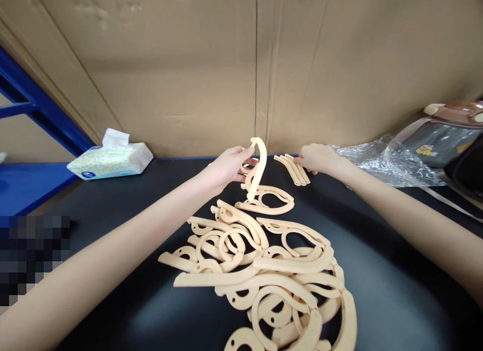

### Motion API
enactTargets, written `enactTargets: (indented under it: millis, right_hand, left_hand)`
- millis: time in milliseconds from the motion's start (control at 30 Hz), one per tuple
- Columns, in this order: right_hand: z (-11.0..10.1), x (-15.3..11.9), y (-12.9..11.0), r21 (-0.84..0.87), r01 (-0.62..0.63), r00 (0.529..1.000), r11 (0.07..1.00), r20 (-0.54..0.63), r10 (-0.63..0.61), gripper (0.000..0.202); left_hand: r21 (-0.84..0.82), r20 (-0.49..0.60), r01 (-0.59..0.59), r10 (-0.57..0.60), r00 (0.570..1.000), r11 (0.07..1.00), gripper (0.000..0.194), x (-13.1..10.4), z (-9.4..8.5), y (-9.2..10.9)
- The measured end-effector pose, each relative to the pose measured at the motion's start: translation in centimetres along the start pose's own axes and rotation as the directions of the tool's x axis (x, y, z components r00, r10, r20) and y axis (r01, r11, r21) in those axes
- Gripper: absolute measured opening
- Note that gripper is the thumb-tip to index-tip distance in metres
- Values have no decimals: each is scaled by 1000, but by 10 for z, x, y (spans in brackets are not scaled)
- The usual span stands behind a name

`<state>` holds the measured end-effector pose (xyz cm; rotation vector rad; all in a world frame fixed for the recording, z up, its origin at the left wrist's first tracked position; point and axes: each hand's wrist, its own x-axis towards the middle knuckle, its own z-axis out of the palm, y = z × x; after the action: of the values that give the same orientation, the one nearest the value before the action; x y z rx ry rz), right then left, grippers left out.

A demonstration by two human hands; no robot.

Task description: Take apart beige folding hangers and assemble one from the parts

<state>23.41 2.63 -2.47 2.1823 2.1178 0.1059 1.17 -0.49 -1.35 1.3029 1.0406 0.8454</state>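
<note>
My left hand (231,170) pinches a beige plastic folding hanger (259,172) and holds it upright above the black table, its curved arm towards me. Farther right, my right hand (316,158) has its fingers curled against the right end of a short row of folded hangers (292,169) standing side by side; its fingertips are partly hidden. A single folding hanger (281,209) lies just below the held one. Nearer to me spreads a loose, overlapping pile of the same beige hangers (279,280), with ring-shaped parts and small holes.
A tissue pack (111,162) lies at the back left beside a blue metal frame (49,99). Crumpled clear plastic (388,162) and a strapped bottle (433,139) are at the right. A cardboard wall (181,79) rises behind the black tabletop (377,250).
</note>
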Motion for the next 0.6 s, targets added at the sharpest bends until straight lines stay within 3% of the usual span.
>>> enactTargets:
  millis: [100, 167, 267, 333, 433, 600]
  right_hand:
    - [-9, -10, -12, 62, 40, 990, 997, -140, -32, 48]
    - [-14, -16, -23, 327, 212, 970, 921, -186, -157, 57]
    - [-17, -23, -36, 733, 433, 891, 524, -261, -370, 45]
    - [-20, -26, -38, 791, 478, 863, 382, -340, -375, 34]
    - [-30, -28, -31, 796, 514, 851, 320, -424, -311, 23]
    - [-47, -32, -14, 746, 573, 813, 340, -468, -346, 27]
  left_hand:
    - [-70, 22, -9, 11, 1000, 998, 15, 3, 0, -1]
    - [-105, 44, -6, 11, 999, 994, 14, 1, 4, 0]
    - [-141, 82, -10, 22, 996, 990, 15, -4, 11, 3]
    - [-134, 72, -61, 71, 995, 989, 17, -7, 13, 5]
    - [-8, 1, -188, 188, 982, 982, 19, -9, 11, 10]
    - [338, -81, -300, 345, 935, 892, 23, -9, 6, 15]
